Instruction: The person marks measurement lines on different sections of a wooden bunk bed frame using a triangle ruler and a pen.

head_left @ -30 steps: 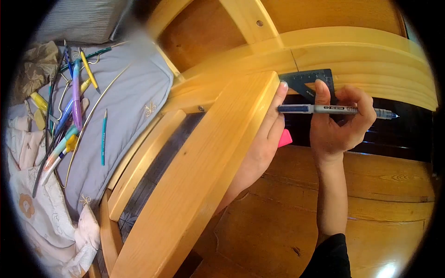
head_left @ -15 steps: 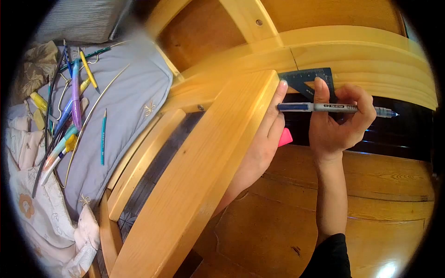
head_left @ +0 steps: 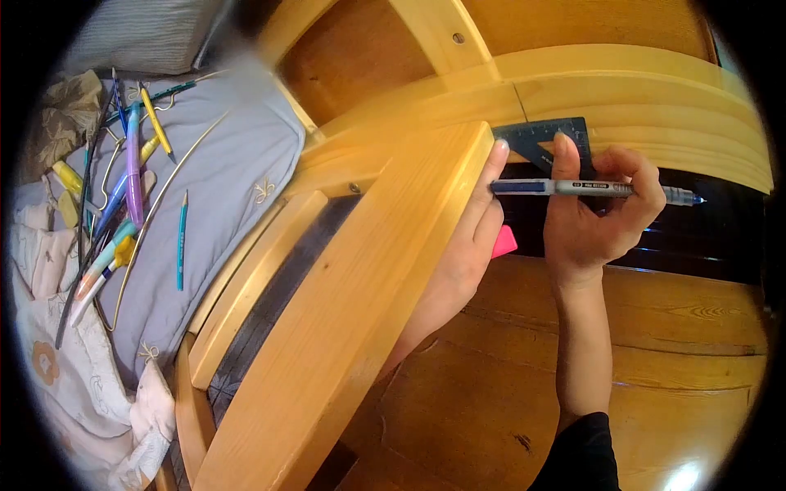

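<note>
My right hand (head_left: 602,209) is closed around a rollerball pen (head_left: 606,188) with a grey barrel and a blue end. The pen lies nearly level, its bare tip pointing right. Behind the raised thumb is a dark triangular set square (head_left: 557,135), flat against the pale wooden rail; I cannot tell if the thumb touches it. My left hand (head_left: 458,270) is partly hidden behind a slanted wooden armrest (head_left: 352,286). Its fingers look curled, close to the pen's blue end. From its far side sticks the rounded end of a pink object (head_left: 504,241), mostly covered by the hand.
On the grey cushion (head_left: 237,155) at left lie several pens and pencils, a teal pencil (head_left: 182,241) and bent wires. A floral cloth (head_left: 82,360) is bunched at the cushion's edge. Curved wooden rails (head_left: 655,90) run along the back, above a brown wooden surface (head_left: 491,393).
Almost nothing differs. The pen has rolled slightly in my right hand, or its printing faces a little differently; both hands keep their places.
</note>
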Tool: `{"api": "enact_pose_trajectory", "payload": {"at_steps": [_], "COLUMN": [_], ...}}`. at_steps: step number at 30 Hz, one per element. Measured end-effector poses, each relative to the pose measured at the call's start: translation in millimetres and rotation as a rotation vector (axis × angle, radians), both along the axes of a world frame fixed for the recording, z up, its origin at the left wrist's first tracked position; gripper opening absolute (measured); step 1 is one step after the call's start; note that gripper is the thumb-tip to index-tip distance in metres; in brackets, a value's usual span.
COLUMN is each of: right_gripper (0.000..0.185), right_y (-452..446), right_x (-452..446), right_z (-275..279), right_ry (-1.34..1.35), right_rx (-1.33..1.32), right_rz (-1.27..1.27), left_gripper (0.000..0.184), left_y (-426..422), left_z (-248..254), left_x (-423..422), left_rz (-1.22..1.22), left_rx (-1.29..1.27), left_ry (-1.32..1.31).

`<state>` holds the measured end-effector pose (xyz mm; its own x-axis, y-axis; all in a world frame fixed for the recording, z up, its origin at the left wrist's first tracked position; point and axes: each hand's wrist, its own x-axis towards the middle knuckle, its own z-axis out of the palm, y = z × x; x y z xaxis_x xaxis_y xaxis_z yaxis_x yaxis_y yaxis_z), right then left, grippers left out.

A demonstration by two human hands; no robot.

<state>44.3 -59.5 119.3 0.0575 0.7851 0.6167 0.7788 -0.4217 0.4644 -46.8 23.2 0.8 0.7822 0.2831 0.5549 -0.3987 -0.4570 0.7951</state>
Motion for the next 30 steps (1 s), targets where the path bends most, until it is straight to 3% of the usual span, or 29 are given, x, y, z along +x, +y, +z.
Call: {"api": "enact_pose_trajectory", "payload": {"at_steps": [13, 19, 21, 25, 26, 29, 30], "right_gripper": [0.048, 0.045, 0.044, 0.037, 0.043, 0.051, 0.039], "right_y": [2, -11, -24, -44, -42, -35, -28], "right_x": [0, 2, -13, -29, -30, -30, -30], "right_z": [0, -4, 6, 5, 2, -3, -11], "right_ry": [-0.03, 0.144, 0.14, 0.366, 0.482, 0.442, 0.49], "right_rx": [-0.012, 0.13, -0.051, 0.191, 0.31, 0.298, 0.363], "right_rz": [0.01, 0.13, 0.092, 0.036, -0.046, -0.232, -0.202], "left_gripper": [0.035, 0.038, 0.038, 0.036, 0.036, 0.036, 0.036], "left_y": [0, -6, -8, -31, -38, -40, -37], "left_z": [1, -4, -6, -2, -1, 9, 13], "left_x": [0, -1, -8, -57, -64, -64, -61], "left_rz": [-0.01, -0.034, -0.018, -0.143, -0.188, -0.229, -0.216], "left_rx": [-0.005, -0.048, -0.018, -0.165, -0.279, -0.38, -0.364], "left_ry": [-0.001, -0.027, -0.057, 0.082, 0.119, 0.312, 0.3]}}
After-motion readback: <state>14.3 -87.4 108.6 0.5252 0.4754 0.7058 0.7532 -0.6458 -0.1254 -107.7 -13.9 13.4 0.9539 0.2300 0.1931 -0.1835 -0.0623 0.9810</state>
